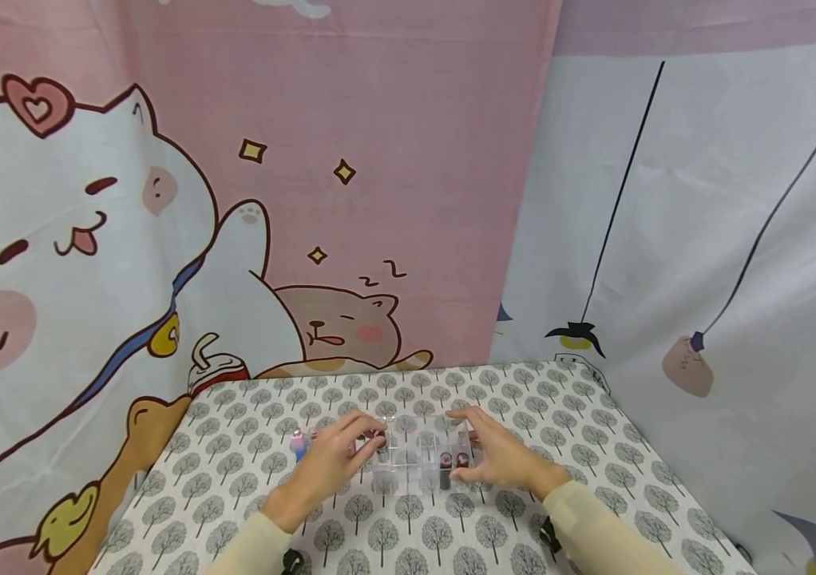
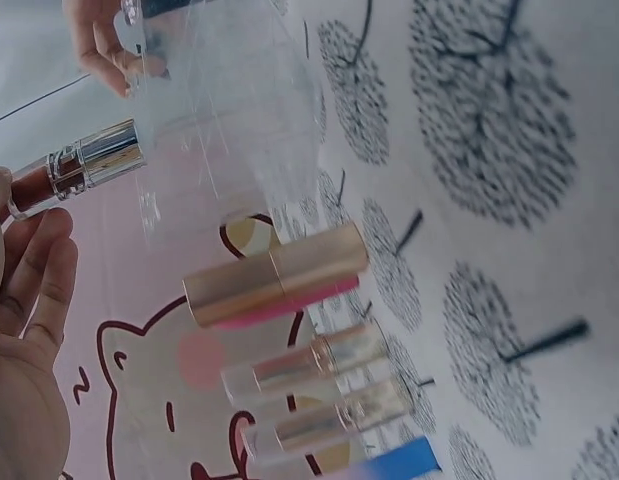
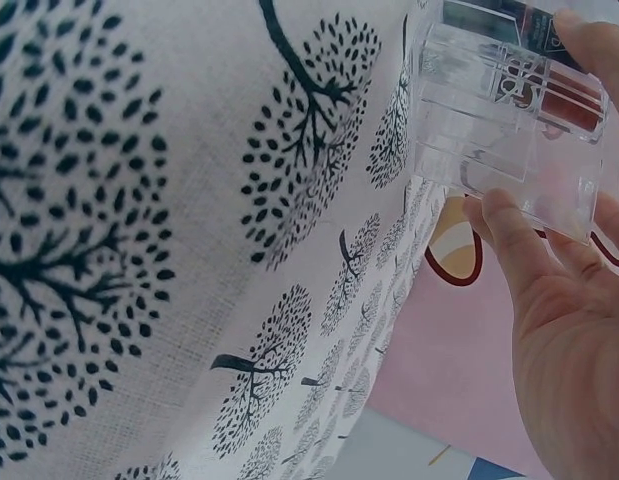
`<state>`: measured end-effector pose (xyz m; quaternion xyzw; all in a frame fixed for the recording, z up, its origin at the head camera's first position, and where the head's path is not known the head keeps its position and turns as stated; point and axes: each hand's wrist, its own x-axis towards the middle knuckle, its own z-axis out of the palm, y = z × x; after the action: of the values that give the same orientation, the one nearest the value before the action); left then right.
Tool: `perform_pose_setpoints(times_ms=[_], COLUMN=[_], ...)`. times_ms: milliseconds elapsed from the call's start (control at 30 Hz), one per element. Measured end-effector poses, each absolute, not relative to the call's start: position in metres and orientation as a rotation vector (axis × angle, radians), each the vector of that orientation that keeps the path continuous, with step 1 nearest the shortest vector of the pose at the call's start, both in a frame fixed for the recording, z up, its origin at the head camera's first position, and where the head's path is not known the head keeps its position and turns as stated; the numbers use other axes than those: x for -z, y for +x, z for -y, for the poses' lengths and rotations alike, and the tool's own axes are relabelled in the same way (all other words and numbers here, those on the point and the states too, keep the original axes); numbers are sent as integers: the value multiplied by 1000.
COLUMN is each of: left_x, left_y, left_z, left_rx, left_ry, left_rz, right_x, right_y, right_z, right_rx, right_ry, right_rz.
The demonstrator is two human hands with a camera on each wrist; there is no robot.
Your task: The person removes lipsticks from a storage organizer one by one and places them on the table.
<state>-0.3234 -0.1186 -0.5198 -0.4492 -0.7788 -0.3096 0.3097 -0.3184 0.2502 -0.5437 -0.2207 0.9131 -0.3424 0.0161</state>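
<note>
A clear plastic divided organizer stands on the table between the hands. My left hand pinches a lip gloss tube at its brownish-red end, its silver cap pointing at the organizer's left side. On the opposite side, my right hand grips the organizer by its right end, with thumb and fingers spread across its walls. Two tubes stand in the right-hand compartments; in the right wrist view one is a brownish-red lip gloss, beside a dark tube.
Left of the organizer stand a gold lipstick tube, two clear lip glosses with gold caps and a blue-and-pink item. A tree-print cloth covers the table. Cartoon-printed curtains hang behind and to the right.
</note>
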Motion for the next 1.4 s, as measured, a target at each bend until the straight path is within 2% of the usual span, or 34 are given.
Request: perform_pose_setpoints(times_ms=[900, 1400], left_x=[523, 542], left_y=[-319, -326], left_z=[163, 181], left_rx=[843, 832], left_ry=[-1173, -1138], left_rz=[2062, 2168], right_x=[546, 547], right_y=[-320, -321], right_z=[-251, -252], right_rx=[1074, 1064], right_ry=[-694, -731], right_rz=[-2838, -2851])
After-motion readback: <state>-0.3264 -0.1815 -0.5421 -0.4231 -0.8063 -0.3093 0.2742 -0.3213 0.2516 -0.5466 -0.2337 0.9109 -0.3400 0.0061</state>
